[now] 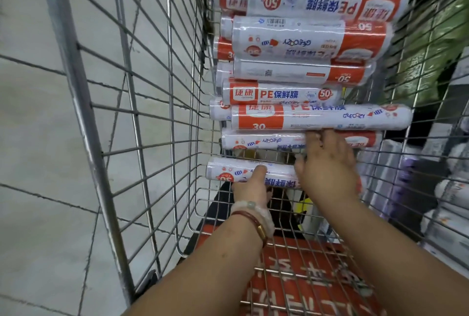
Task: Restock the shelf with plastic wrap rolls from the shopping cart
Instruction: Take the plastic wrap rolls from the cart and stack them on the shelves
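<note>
The left hand (250, 183) lies on the nearest roll (253, 172), its thumb over the top; the fingers are hidden behind the roll, so it seems to grip it, but I cannot see this fully. The right hand (327, 161) is beside it, over the right part of the same roll, with its fingers reaching up to the next rolls; whether they are curled on one of them I cannot tell.

In my judgement the step in hand is picking up rolls from the cart (152, 117), at the beginning of one trip to the shelf. The next move calls for a firm grip on the near roll, then lifting it clear of the wire side without disturbing the stack (304, 72) behind it.

The rolls are white cylinders with orange bands, blue print, and a glossy clear wrapping. They lie crosswise in the cart, piled one on another, many of them. The film looks slippery, so a roll may slide out of a loose grip. The shelf itself is not clearly in view.
</note>
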